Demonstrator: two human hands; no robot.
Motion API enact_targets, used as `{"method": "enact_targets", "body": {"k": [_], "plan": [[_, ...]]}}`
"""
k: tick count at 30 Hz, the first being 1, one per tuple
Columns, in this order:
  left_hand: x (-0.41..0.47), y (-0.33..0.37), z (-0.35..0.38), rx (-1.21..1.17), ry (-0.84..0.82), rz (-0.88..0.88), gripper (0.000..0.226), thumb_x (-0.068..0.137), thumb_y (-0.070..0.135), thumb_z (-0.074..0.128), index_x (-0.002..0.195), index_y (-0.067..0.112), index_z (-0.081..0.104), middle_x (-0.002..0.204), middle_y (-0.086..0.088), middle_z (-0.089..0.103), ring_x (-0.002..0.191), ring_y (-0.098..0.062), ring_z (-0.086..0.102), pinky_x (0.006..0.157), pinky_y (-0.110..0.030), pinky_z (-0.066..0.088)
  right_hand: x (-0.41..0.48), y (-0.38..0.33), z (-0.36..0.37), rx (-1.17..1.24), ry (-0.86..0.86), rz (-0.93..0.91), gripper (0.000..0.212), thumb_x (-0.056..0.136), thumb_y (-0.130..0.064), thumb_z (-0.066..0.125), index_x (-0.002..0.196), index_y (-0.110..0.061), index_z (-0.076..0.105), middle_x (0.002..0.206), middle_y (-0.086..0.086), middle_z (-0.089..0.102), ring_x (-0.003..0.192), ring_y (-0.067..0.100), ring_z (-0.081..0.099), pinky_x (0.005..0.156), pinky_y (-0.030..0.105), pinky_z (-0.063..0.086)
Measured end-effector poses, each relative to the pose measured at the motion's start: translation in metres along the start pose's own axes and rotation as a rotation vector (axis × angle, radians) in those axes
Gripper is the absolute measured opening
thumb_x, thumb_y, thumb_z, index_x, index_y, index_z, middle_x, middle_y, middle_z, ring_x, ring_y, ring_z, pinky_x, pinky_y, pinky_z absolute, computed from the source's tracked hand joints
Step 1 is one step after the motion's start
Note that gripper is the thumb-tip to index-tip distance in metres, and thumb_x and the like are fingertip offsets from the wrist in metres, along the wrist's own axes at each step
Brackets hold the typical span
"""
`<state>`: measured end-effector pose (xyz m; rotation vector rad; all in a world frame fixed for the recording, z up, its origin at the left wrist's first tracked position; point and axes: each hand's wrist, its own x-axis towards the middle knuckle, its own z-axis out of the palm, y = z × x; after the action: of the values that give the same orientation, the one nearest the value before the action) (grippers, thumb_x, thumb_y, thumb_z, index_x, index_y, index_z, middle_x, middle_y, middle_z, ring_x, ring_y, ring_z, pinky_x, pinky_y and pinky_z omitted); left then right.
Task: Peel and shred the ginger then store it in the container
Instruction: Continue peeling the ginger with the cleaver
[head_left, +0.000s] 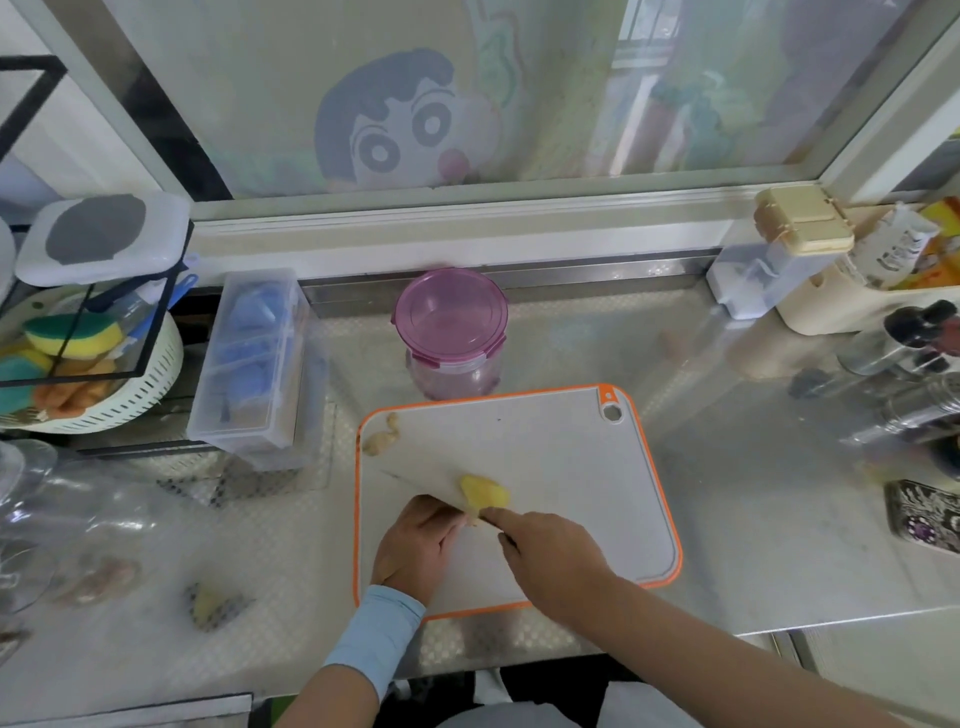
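Held peeled yellow ginger chunk (483, 493) on orange-rimmed white cutting board (571, 467).
Pinched in curled left grip (415, 545); clenched blurred knife (426, 493) in right grip (550, 551).

Both grips close together, knuckles up.
The left grip (415, 545), sleeved at the wrist, curls its fingers against the ginger (485, 493); the right grip (550, 551), on a bare forearm, clasps the knife (426, 491), forefinger stretched forward.

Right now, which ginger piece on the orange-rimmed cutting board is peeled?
The smooth yellow ginger piece the left hand holds against the grey-bladed knife. The knobbly beige ginger piece at the orange-rimmed cutting board's far-left corner has skin on.
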<state>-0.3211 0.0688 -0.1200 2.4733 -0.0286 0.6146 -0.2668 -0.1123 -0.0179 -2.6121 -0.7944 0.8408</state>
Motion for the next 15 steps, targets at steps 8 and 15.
{"method": "enact_targets", "body": {"k": [8,15], "plan": [[-0.005,0.002,0.001,0.0,0.029,-0.006,0.046,0.103,0.035,0.037,0.087,0.01,0.072,0.102,0.001,0.058,0.095,-0.02,0.055,0.077,-0.02,0.043,-0.01,0.0,0.012,-0.09,-0.031,0.092,0.059,0.097,-0.01,0.043,0.147,-0.039,0.027,0.093,0.003,0.058,0.084,0.026,0.059,0.067,0.035,0.044],[-0.001,0.007,0.0,0.073,0.042,-0.025,0.045,0.101,0.031,0.042,0.077,0.009,0.073,0.101,0.004,0.057,0.092,-0.018,0.055,0.076,-0.018,0.041,-0.011,-0.002,0.008,-0.121,-0.06,0.088,0.064,0.09,0.0,0.045,0.143,-0.032,0.029,0.076,-0.002,0.04,0.072,0.027,0.053,0.057,0.034,0.039]]}}
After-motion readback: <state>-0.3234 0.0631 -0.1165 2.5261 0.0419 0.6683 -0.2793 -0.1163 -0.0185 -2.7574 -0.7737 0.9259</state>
